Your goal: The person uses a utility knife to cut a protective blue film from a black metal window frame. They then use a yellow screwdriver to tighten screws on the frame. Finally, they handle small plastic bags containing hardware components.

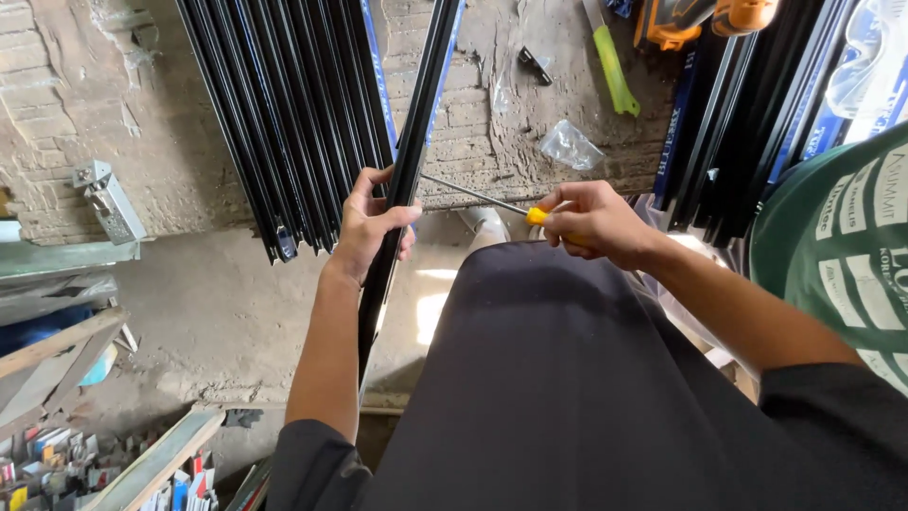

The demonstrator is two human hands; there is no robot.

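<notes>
Looking left to right, this is how it sat:
Far left: a small metal bracket [107, 201] lay on the rough floor, with timber offcuts [57, 364] nearer in, well apart from the work.
Bundle: a stack of black profiles [284, 123] stood just left of the piece being worked on, close beside it.
Left hand: the left hand [371, 225] was wrapped round one long black profile [402, 189], fingers curled over its edge and thumb across the front, pinning it upright.
Screwdriver: the thin shaft of the yellow-handled screwdriver [536, 216] ran left, its tip right at the profile just above the left hand.
Right hand: the right hand [596, 222] was closed round the yellow handle, fingers pinched tight.
Far right: more black profiles [747, 114] leaned there, with a green tool [613, 71] and a clear plastic bag [570, 145] on the ground beyond.
Tip, imo: gripping that close to the tip looked smart, less wobble. I'd keep the shaft square to the profile and push gently, since a slip would head straight for the left thumb.
</notes>
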